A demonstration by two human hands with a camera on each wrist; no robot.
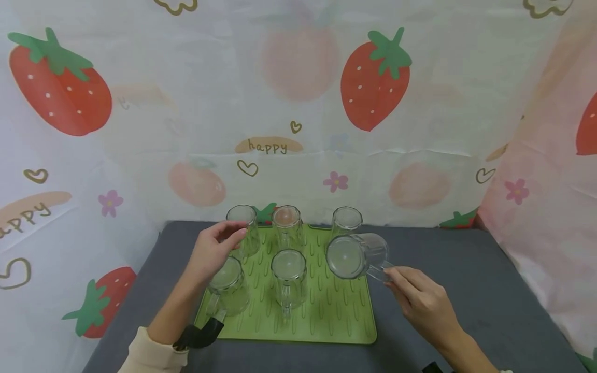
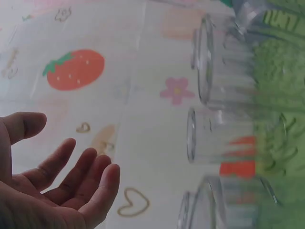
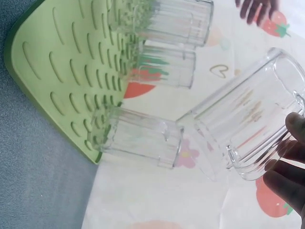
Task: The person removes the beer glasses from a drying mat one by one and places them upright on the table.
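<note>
A green ridged drying mat (image 1: 336, 316) lies on the grey table. Several clear glass mugs stand on it upside down, three in the back row (image 1: 287, 225) and two in front (image 1: 289, 274). My right hand (image 1: 415, 295) pinches the handle of another clear mug (image 1: 356, 255) and holds it tilted above the mat's right side, base toward me. In the right wrist view that mug (image 3: 243, 119) hangs over the mat (image 3: 62, 81), with fingertips (image 3: 286, 181) at its handle. My left hand (image 1: 219, 247) hovers open and empty between the back left mug (image 1: 243, 228) and the front left mug (image 1: 227, 287).
A strawberry-print cloth (image 1: 298, 103) hangs behind and on both sides of the table. Bare grey tabletop (image 1: 466, 269) stretches right of the mat. In the left wrist view the relaxed palm (image 2: 62, 186) faces mugs (image 2: 219, 62) standing on the mat.
</note>
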